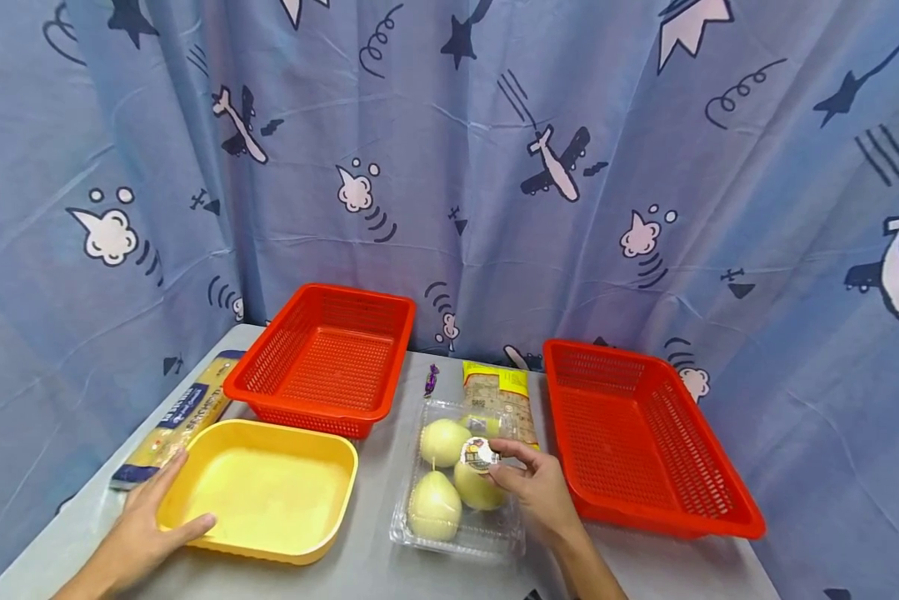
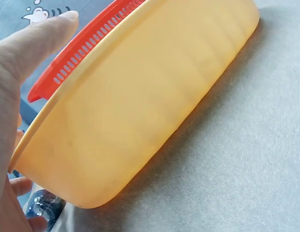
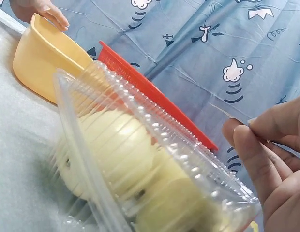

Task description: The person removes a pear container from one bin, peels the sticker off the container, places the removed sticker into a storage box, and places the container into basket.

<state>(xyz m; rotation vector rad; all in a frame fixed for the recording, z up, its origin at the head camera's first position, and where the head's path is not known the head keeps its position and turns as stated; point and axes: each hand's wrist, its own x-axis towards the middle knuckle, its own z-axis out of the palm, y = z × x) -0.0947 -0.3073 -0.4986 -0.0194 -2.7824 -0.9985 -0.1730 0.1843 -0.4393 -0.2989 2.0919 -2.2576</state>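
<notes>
My left hand (image 1: 143,518) rests at the near left corner of a yellow plastic basin (image 1: 327,521), fingers along the left side, thumb spread over the front rim. The same basin (image 2: 126,111) fills much of the left wrist view. My right hand (image 1: 542,492) pinches a thin round printed disc (image 1: 477,456) between thumb and fingertips. Edge-on, the disc (image 3: 220,111) is a thin line in the right wrist view. Below it sits a clear plastic clamshell box (image 1: 486,542), its lid down over several pale yellow-green pears (image 1: 436,507).
Red perforated baskets stand behind the basin (image 1: 337,367) and at the right (image 1: 629,442). A yellow-topped packet (image 1: 505,383) lies behind the box, beside a small purple wrapped candy (image 1: 431,380). A long yellow-and-blue packet (image 1: 187,412) lies far left. A patterned curtain (image 1: 449,167) hangs behind.
</notes>
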